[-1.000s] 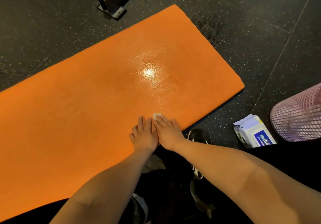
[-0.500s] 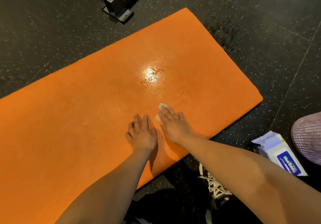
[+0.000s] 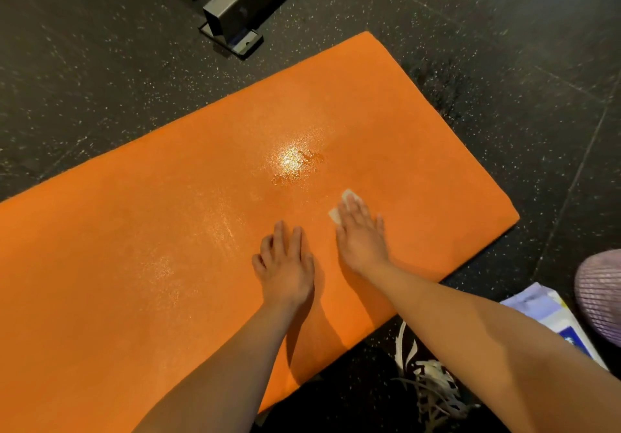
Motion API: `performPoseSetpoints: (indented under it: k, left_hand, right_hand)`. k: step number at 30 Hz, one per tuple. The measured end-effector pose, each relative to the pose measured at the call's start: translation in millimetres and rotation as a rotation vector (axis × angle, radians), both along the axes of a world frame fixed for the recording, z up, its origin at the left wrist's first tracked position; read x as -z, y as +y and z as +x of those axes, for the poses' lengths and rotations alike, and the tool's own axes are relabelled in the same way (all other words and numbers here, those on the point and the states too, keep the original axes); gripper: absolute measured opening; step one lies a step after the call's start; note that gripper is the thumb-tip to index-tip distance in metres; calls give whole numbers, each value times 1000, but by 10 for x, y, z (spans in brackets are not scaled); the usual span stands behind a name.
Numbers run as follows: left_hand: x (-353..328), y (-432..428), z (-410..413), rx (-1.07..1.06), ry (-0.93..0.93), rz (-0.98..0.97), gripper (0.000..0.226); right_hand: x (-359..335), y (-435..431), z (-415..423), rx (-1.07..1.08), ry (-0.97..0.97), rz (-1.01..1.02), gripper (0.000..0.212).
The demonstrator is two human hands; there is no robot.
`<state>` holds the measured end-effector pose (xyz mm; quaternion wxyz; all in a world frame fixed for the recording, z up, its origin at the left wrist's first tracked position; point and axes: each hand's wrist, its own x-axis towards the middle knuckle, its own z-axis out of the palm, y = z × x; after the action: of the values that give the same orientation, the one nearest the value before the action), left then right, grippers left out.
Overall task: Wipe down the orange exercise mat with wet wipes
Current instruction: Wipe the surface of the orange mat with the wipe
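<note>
wet wipe beneath right hand fingers

Left hand and right hand bare; black shoe, white laces.

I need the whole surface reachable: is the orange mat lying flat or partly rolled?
Flat where visible. The orange mat lies unrolled on the floor with no curled edge; its left end runs out of frame.
</note>
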<state>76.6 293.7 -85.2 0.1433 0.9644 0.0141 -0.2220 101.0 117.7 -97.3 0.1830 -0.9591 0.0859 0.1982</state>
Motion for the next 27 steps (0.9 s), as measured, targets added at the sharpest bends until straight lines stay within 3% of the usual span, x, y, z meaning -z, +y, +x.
performPoseSetpoints:
  k: [3, 9, 12, 15, 19, 22, 27]
  left_hand:
    - [-47, -95, 117, 5, 44, -15, 60]
    - [-51, 66, 98, -3, 55, -148, 64]
    - [-71, 202, 96, -55, 20, -155, 68]
    - [-109, 272, 195, -145, 30, -78, 68]
    - [-87, 363, 402, -255, 9, -63, 61]
    - [-14, 495, 418, -288, -10, -111, 64]
    - [100, 618, 339, -249, -76, -140, 66]
  right_hand:
    - [-47, 136, 75, 128, 31, 18, 62]
    - [-111, 434, 70, -363, 38, 124, 63]
    - [-65, 276, 158, -220, 15, 3, 78]
    - [-48, 419, 209, -52, 7, -30, 77]
    - [-78, 929, 188, -350, -7, 118, 68]
    - [18, 855, 356, -491, -46, 82, 70]
    - [109, 620, 642, -32, -89, -20, 74]
